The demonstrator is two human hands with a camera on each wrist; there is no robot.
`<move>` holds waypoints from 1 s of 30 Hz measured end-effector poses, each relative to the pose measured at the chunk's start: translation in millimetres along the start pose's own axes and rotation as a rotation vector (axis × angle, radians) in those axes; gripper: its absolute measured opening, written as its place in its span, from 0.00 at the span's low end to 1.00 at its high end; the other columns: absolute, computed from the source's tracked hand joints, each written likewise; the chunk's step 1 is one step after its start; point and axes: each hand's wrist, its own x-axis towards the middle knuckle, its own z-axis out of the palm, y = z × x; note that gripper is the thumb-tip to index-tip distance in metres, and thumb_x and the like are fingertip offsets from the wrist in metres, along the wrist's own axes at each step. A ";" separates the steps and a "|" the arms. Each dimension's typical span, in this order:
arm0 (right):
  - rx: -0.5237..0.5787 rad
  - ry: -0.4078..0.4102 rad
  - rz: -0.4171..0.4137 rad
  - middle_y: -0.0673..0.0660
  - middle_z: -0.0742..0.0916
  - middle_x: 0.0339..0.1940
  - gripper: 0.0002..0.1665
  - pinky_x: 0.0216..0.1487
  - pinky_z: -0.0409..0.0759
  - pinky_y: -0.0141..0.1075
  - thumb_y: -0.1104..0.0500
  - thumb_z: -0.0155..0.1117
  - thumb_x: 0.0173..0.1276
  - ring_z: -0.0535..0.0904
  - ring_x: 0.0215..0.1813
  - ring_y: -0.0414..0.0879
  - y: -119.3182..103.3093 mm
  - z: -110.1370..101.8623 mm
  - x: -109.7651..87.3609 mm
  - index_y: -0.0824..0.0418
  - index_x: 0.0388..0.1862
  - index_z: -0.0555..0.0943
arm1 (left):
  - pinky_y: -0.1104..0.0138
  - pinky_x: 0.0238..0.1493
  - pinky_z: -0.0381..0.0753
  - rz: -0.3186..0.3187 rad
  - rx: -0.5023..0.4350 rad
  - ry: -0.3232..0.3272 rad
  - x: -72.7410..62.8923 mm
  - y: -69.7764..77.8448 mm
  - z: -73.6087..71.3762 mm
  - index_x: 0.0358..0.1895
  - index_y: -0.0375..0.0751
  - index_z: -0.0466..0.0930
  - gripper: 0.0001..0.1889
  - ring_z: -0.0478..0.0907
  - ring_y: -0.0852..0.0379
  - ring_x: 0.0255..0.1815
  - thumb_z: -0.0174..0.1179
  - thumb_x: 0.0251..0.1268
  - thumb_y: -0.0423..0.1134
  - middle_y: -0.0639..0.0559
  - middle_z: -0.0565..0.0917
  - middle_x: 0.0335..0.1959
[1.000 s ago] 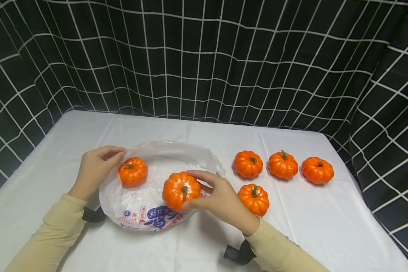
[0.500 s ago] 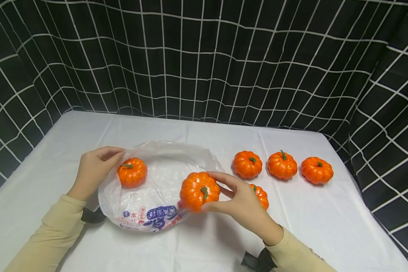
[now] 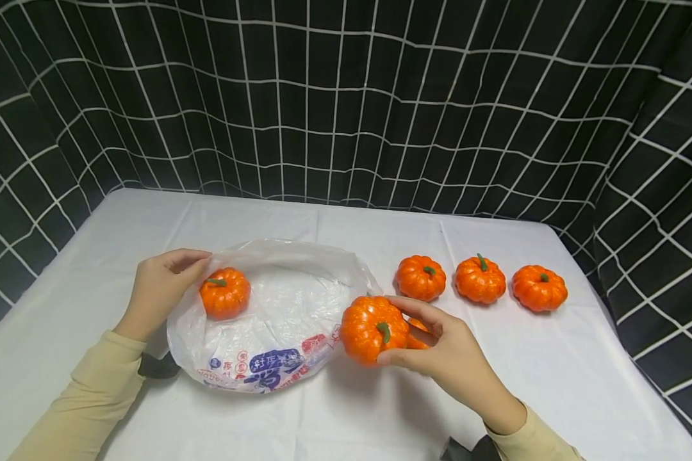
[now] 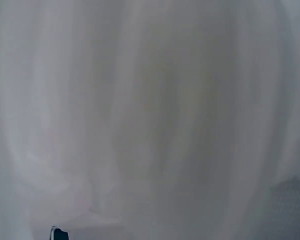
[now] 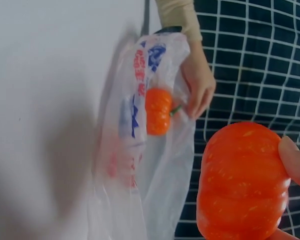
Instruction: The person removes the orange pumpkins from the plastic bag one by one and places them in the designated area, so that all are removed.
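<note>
My left hand [image 3: 164,285] pinches the left rim of a white plastic bag [image 3: 288,256] that lies on the table with its mouth spread. Inside it, close to those fingers, sits a small orange pumpkin [image 3: 226,293] with a green stem. My right hand [image 3: 461,355] holds another small pumpkin [image 3: 371,330] between thumb and fingers, over the bag's right edge in the head view. The right wrist view has this held pumpkin [image 5: 242,185] large in front and the bag's printed side [image 5: 135,110] beyond. Pale, blurred plastic fills the left wrist view.
Three pumpkins stand in a row at the right: a near one [image 3: 421,278], a middle one [image 3: 480,280] and a far one [image 3: 539,288]. One more pumpkin [image 3: 418,331] is mostly hidden behind my right hand. A black gridded curtain [image 3: 346,109] surrounds the white-covered table [image 3: 530,384].
My right hand has moved right with its pumpkin, from over the bag's inside to its right edge, covering most of a pumpkin on the table. My left hand stays at the bag's rim.
</note>
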 end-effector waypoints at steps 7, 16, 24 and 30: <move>-0.015 0.062 0.059 0.58 0.77 0.70 0.44 0.42 0.88 0.37 0.59 0.81 0.51 0.84 0.58 0.43 -0.3 -13.6 -12.0 0.55 0.68 0.75 | 0.47 0.60 0.80 -0.007 -0.012 0.001 -0.6 -0.8 -0.5 0.51 0.34 0.85 0.16 0.81 0.40 0.57 0.61 0.70 0.43 0.36 0.87 0.51; -0.137 0.161 0.052 0.56 0.77 0.71 0.44 0.53 0.82 0.24 0.57 0.81 0.53 0.79 0.63 0.33 9.4 -35.9 -23.0 0.54 0.69 0.74 | 0.46 0.60 0.80 0.008 -0.018 0.004 -1.3 1.0 -0.8 0.50 0.34 0.85 0.15 0.82 0.39 0.56 0.61 0.70 0.42 0.36 0.87 0.50; -0.212 0.230 0.126 0.51 0.76 0.72 0.45 0.55 0.77 0.17 0.52 0.80 0.55 0.71 0.63 0.20 15.0 -58.2 -29.1 0.52 0.72 0.72 | 0.47 0.59 0.81 -0.001 -0.014 0.009 -1.4 0.9 -1.1 0.51 0.34 0.85 0.15 0.82 0.39 0.55 0.61 0.70 0.42 0.36 0.87 0.51; -0.268 0.272 0.202 0.52 0.75 0.73 0.46 0.53 0.75 0.15 0.47 0.78 0.57 0.70 0.71 0.32 23.5 -73.5 -33.3 0.52 0.73 0.70 | 0.47 0.61 0.79 -0.016 -0.024 -0.003 0.3 -0.9 -0.1 0.51 0.34 0.85 0.16 0.81 0.39 0.57 0.61 0.70 0.43 0.36 0.86 0.52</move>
